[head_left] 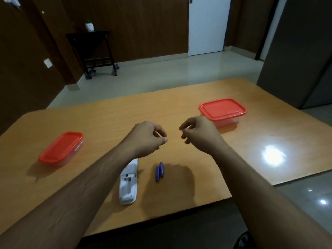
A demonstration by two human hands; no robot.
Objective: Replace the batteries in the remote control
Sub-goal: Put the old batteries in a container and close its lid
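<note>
A white remote control (128, 184) lies face down on the wooden table (111, 119), its battery compartment uncovered and showing no batteries; its far end is hidden under my left wrist. Two blue batteries (159, 171) lie side by side just right of it. My left hand (146, 138) hovers above the table beyond the remote, fingers loosely curled, holding nothing. My right hand (199, 133) hangs level with it a little to the right, fingers bent and apart, also with nothing in it. The compartment's cover is not in sight.
A clear box with a red lid (61, 149) stands at the left of the table, another red-lidded box (222, 110) at the far right behind my right hand. The table's near edge runs just below the remote. A black cart stands by the back wall.
</note>
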